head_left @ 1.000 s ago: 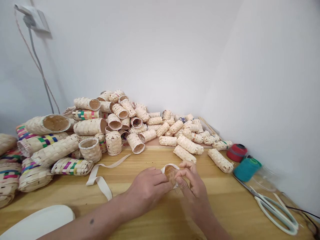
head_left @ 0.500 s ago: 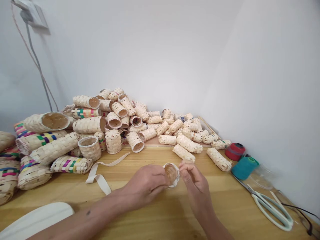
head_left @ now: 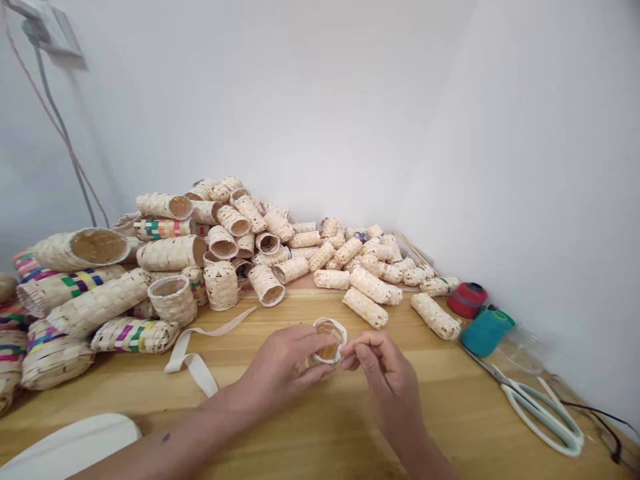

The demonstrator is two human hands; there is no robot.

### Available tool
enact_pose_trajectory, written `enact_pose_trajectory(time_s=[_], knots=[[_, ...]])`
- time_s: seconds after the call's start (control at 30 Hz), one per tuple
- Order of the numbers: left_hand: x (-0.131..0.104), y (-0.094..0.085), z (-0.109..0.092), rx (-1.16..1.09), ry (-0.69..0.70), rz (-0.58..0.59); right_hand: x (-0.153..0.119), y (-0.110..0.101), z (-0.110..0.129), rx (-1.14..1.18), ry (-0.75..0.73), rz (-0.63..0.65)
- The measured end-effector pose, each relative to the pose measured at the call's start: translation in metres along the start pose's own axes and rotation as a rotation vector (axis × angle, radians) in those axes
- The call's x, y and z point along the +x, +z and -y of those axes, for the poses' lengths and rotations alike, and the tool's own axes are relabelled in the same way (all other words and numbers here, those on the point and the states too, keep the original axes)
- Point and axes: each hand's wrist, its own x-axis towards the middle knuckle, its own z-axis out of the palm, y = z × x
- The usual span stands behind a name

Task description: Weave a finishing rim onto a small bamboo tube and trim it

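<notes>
Small basket [head_left: 327,343] at the centre of the frame, a little below the middle, mouth turned toward the viewer, pale band round its rim. Left hand [head_left: 280,360] grips its left side, fingers closed on the wall and rim. Right hand [head_left: 387,367] at the right edge of the rim, thumb and fingertips pinched together; too small to tell what, if anything, sits between them.

Table [head_left: 300,443] wood-topped, filling the lower frame. Ribbon [head_left: 200,373] off-white, lying in a loose fold left of the left hand. White disc [head_left: 75,443], lower left, cut by the frame edge.

Pile [head_left: 223,283] of woven baskets from the left edge past centre, some with coloured strips, several open-mouthed.

Right side: red spool [head_left: 466,300], teal spool [head_left: 486,333] just below it, scissors [head_left: 504,383] with pale handles toward lower right. Plug [head_left: 36,30] in the wall, upper left.
</notes>
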Motion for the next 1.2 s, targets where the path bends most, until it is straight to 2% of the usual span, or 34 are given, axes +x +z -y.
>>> enact_pose_trajectory(time_s=[0.33,0.57,0.8,0.97,1.1,1.2], knots=[[-0.004,0.006,-0.005,0.157,0.058,-0.091,-0.001,0.001,-0.001,0.034,-0.033,0.024],[-0.004,0.002,-0.005,0.074,0.002,-0.047,-0.003,0.003,0.003,0.084,0.015,-0.018],[-0.004,0.002,-0.004,0.052,0.004,-0.013,-0.004,0.003,0.003,0.141,0.023,-0.046],[-0.005,0.003,-0.003,0.07,0.051,0.025,-0.005,-0.001,0.002,0.31,-0.073,-0.13],[-0.005,0.003,0.001,0.055,0.095,0.024,-0.003,-0.005,0.002,0.522,-0.057,-0.207],[-0.003,0.003,0.004,0.0,0.1,0.029,-0.001,-0.007,0.003,0.574,-0.059,-0.216]])
